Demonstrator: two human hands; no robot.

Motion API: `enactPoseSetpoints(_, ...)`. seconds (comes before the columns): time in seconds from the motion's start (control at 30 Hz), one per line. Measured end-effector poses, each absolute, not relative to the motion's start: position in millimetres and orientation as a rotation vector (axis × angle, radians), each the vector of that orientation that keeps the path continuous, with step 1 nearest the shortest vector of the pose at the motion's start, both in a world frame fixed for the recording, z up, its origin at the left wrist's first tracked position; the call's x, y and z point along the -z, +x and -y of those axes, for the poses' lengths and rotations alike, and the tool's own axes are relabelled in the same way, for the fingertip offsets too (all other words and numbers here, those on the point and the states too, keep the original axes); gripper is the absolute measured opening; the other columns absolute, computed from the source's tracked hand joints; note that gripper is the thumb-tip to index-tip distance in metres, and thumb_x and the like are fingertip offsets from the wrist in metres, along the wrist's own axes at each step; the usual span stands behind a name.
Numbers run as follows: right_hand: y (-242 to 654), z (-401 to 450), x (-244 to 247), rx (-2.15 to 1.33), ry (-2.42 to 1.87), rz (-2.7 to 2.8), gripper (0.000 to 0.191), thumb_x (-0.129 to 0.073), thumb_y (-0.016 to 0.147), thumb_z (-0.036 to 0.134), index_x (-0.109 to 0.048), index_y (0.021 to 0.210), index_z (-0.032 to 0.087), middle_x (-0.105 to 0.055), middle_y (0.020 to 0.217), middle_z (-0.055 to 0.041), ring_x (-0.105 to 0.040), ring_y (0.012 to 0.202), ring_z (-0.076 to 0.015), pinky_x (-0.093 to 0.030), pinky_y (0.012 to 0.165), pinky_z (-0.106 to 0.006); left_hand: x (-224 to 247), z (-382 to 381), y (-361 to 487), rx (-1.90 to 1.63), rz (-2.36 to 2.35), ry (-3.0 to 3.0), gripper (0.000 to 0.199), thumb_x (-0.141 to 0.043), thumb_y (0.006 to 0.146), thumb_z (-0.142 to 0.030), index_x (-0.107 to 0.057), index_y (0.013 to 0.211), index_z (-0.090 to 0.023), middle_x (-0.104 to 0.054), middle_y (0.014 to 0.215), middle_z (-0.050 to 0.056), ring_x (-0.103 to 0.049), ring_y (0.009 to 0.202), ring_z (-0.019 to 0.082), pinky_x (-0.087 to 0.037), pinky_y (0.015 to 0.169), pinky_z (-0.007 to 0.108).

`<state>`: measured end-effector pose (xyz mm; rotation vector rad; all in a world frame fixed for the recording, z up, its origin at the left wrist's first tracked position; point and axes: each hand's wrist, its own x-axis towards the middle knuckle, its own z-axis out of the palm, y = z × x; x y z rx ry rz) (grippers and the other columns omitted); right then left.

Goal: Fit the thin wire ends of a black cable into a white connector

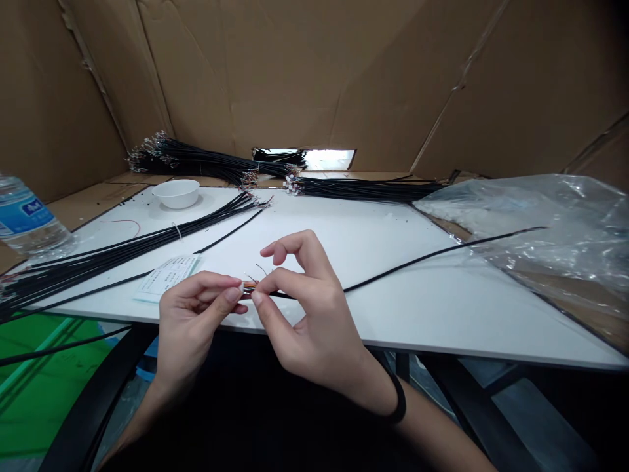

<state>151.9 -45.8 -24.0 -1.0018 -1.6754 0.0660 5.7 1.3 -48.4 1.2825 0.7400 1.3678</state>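
In the head view, 2 bare hands meet above the near edge of a white, flat-topped desk point(466, 314). The left hand point(189, 321) has its grip closed on a small white connector point(242, 287) – mostly hidden by the fingertips – with thin, multicoloured wires point(250, 286) running from it toward the other hand. The right hand point(314, 308), a black band point(401, 401) around its wrist, pinches these wires between thumb and index finger, its other fingers raised. From there a thin black cable point(407, 267) crosses the desk to the right, its far end over a clear plastic bag point(521, 203).

Left of the hands lies a printed paper slip point(170, 275), near a tied bundle of black cables point(113, 255). Beyond stands a round white bowl point(177, 194); 1 clear, blue-labelled bottle point(29, 216) is at far left. More black cable bundles point(363, 189) lie along the brown cardboard wall point(295, 78).
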Motion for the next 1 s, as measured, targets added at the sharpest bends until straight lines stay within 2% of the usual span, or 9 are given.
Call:
enactPoseSetpoints(0.3, 151.9, 46.0, 24.8, -0.047, -0.995, 1.681, 0.015, -0.055, 0.082, 0.008, -0.057, 0.072, 0.019, -0.049, 0.103, -0.0086, -0.057, 0.105, -0.0254, -0.052, 0.086, -0.044, 50.0, -2.0, 5.4, -1.363, -0.788, 1.336, 0.015, -0.082, 0.071, -0.032, -0.073, 0.074, -0.020, -0.077, 0.067, 0.001, -0.073, 0.057, 0.017, -0.062, 0.057, 0.025)
enactPoseSetpoints(0.63, 150.4, 47.0, 24.2, -0.019, -1.006, 1.687, 0.016, -0.054, 0.082, 0.006, -0.057, 0.072, 0.017, -0.049, 0.103, -0.0093, -0.058, 0.105, -0.0256, -0.052, 0.085, -0.043, 49.5, -2.9, 6.0, -1.376, -0.731, 1.300, 0.007, -0.082, 0.073, -0.025, -0.075, 0.075, -0.022, -0.077, 0.066, -0.002, -0.072, 0.056, 0.013, -0.060, 0.057, 0.019)
enactPoseSetpoints(0.8, 150.2, 46.7, 24.9, -0.004, -1.012, 1.695, 0.015, -0.054, 0.083, 0.007, -0.057, 0.073, 0.017, -0.049, 0.103, -0.0095, -0.057, 0.105, -0.0258, -0.054, 0.084, -0.042, 49.9, -2.4, 4.3, -1.372, -0.743, 1.314, 0.009, -0.082, 0.073, -0.026, -0.075, 0.075, -0.021, -0.077, 0.065, -0.001, -0.071, 0.053, 0.014, -0.059, 0.055, 0.021)
enactPoseSetpoints(0.9, 149.9, 46.3, 25.4, -0.005, -1.011, 1.701, 0.015, -0.054, 0.083, 0.007, -0.058, 0.073, 0.017, -0.049, 0.103, -0.0100, -0.058, 0.104, -0.0251, -0.057, 0.081, -0.040, 50.9, -2.1, 4.3, -1.381, -0.747, 1.328, 0.010, -0.082, 0.073, -0.027, -0.075, 0.075, -0.021, -0.077, 0.066, 0.000, -0.072, 0.053, 0.014, -0.059, 0.054, 0.020)
enactPoseSetpoints(1.0, 149.3, 46.3, 26.4, -0.008, -1.004, 1.708, 0.015, -0.053, 0.083, 0.005, -0.058, 0.074, 0.016, -0.049, 0.103, -0.0108, -0.058, 0.104, -0.0242, -0.058, 0.069, -0.032, 52.0, -1.8, 5.5, -1.406, -0.743, 1.339, 0.008, -0.082, 0.073, -0.026, -0.076, 0.076, -0.021, -0.078, 0.068, -0.001, -0.072, 0.054, 0.014, -0.059, 0.054, 0.019)
